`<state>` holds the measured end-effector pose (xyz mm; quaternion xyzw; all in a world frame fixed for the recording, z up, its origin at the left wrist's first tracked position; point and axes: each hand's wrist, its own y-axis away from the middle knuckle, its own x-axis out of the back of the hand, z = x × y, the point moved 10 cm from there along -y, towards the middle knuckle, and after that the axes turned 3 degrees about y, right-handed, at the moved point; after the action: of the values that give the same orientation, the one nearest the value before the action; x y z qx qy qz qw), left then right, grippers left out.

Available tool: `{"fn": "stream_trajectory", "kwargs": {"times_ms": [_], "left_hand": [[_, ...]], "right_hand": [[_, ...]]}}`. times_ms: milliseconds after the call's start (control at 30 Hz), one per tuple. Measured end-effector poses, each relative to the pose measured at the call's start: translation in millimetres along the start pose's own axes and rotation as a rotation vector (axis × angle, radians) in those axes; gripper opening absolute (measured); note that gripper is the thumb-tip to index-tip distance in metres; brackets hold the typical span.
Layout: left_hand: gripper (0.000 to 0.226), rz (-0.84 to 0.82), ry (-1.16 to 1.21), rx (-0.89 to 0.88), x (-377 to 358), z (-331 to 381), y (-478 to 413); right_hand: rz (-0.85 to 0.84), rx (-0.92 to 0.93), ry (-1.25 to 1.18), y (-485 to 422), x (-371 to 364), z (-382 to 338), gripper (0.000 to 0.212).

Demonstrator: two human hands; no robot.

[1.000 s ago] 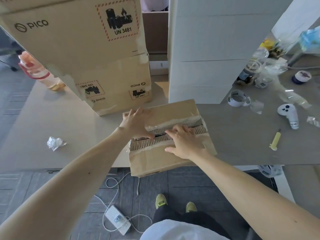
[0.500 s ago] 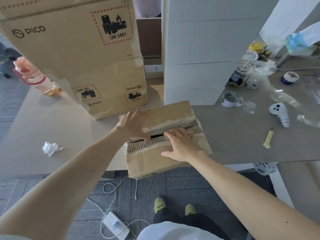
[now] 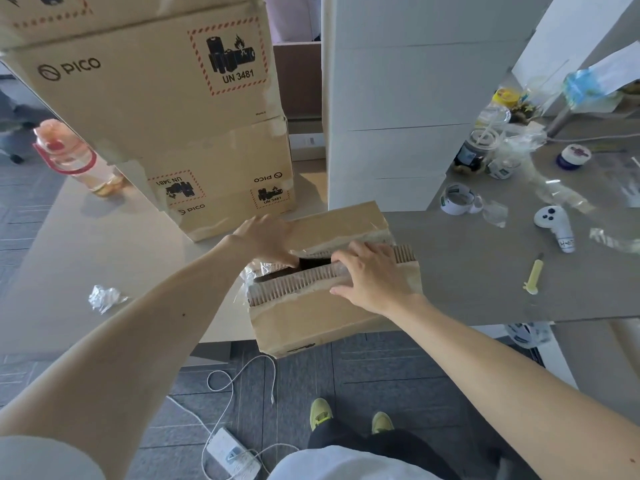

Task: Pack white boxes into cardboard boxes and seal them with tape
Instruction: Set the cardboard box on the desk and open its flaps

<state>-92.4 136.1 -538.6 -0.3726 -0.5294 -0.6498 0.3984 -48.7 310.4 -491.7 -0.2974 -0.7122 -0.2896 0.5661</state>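
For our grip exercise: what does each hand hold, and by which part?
Right hand grips the box by the edge of its near flap. Left hand lies on the far flap, reaching the gap; grip unclear.

both arms are stretching forward | left hand (image 3: 266, 235) is hooking fingertips over cardboard box (image 3: 311, 323) flap | right hand (image 3: 375, 277) is gripping near flap

You get one wide view, worn on your head. It faces forward and down, close over the worktop (image 3: 467, 278) edge.
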Motion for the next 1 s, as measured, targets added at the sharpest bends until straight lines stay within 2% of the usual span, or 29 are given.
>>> {"fn": "stream_trajectory", "kwargs": {"times_ms": [67,133,200,233,300,333,433,533,600,700,800,867,933,1000], "left_hand": [[0.060,-0.061,0.055,0.045,-0.7,-7.6,-2.0],[0.044,-0.090,0.217,0.063,7.1,-15.7,-4.7],[0.041,-0.052,0.405,0.074,23.2,-23.0,-6.0],[0.047,-0.015,0.421,0.091,32.5,-28.5,-7.6],[0.057,0.108,0.379,0.100,55.5,-35.4,-8.6],[0.055,0.192,0.322,0.108,67.9,-40.1,-9.4],[0.029,0.514,0.163,0.174,105.0,-45.8,2.6],[0.047,0.679,-0.019,0.175,107.0,-38.0,8.3],[0.050,0.668,-0.037,0.179,89.9,-37.2,5.2],[0.054,0.599,0.031,0.183,61.5,-39.4,-1.1],[0.068,0.424,0.097,0.237,28.3,-44.8,-10.0],[0.076,0.366,0.133,0.261,13.5,-46.4,-10.6],[0.083,0.344,0.151,0.275,4.4,-45.1,-7.5],[0.087,0.329,0.155,0.290,-4.1,-44.2,-6.2]], "right_hand": [[0.018,0.018,-0.120,12.5,23.8,-1.7,0.050],[-0.062,0.051,-0.192,25.9,35.2,-2.0,0.052],[-0.176,0.074,-0.233,43.7,33.3,0.2,0.059],[-0.223,0.069,-0.256,52.5,29.4,3.4,0.062],[-0.275,0.021,-0.310,66.0,20.5,11.7,0.063],[-0.282,-0.012,-0.348,69.6,16.9,15.7,0.060],[-0.287,-0.082,-0.466,74.4,7.6,23.4,0.053],[-0.324,-0.119,-0.337,81.3,-12.8,29.7,0.045],[-0.375,-0.145,-0.181,88.7,-35.9,37.5,0.048],[-0.390,-0.260,-0.132,99.7,-65.9,58.8,0.059],[-0.333,-0.273,-0.082,101.9,-80.0,70.9,0.088],[-0.293,-0.258,-0.079,100.2,-84.1,75.5,0.100],[-0.286,-0.244,-0.071,98.6,-83.0,77.4,0.095],[-0.303,-0.239,-0.046,97.8,-79.9,78.0,0.080]]}}
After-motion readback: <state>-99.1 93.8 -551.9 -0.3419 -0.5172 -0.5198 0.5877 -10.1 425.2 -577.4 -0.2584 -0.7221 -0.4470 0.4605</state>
